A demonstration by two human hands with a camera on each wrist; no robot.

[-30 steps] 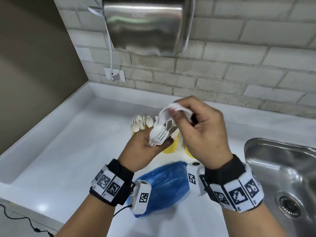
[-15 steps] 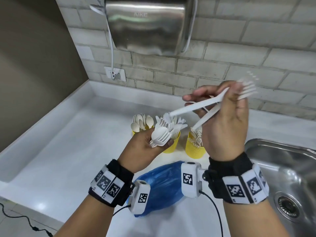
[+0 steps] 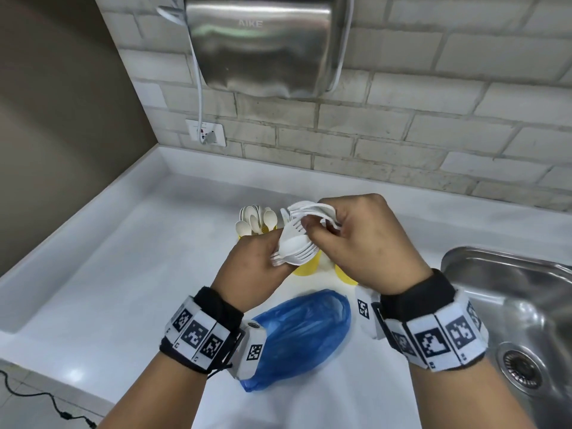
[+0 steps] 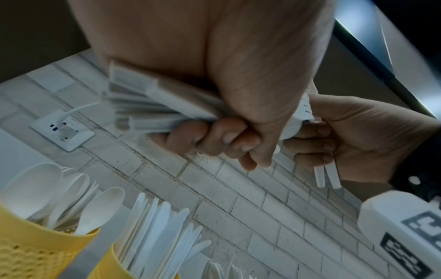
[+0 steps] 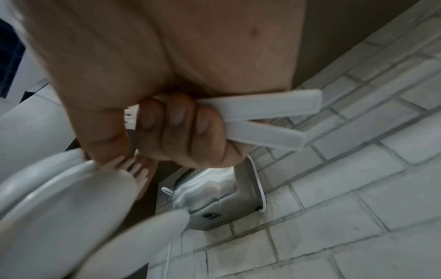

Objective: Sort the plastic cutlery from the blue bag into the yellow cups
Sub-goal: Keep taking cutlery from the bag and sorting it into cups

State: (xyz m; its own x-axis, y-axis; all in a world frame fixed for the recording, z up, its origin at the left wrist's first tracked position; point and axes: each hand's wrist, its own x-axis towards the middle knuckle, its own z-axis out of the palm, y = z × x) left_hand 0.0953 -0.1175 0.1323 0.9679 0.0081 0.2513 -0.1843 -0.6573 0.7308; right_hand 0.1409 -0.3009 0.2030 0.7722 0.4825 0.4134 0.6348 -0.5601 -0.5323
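Observation:
My left hand (image 3: 263, 258) grips a bundle of white plastic cutlery (image 3: 294, 252), spoon bowls and fork tines pointing right. My right hand (image 3: 312, 227) holds two white cutlery pieces (image 3: 312, 210) in its curled fingers, their handles (image 5: 262, 117) sticking out, while its thumb touches a fork (image 5: 136, 168) in the bundle. Behind the hands stand three yellow cups: one with spoons (image 4: 28, 251), one with knives (image 4: 112, 264), and a third (image 3: 345, 274) mostly hidden. The blue bag (image 3: 303, 332) lies flat on the counter below my wrists.
A steel sink (image 3: 510, 305) is sunk into the white counter (image 3: 123, 258) at the right. A steel hand dryer (image 3: 263, 44) hangs on the brick wall, its cord plugged into a socket (image 3: 205, 133). The counter has a raised rim at left and back.
Half a second ago my right hand was lifted up and to the right with two forks. It has come back down to the bundle in my left hand, which stayed put.

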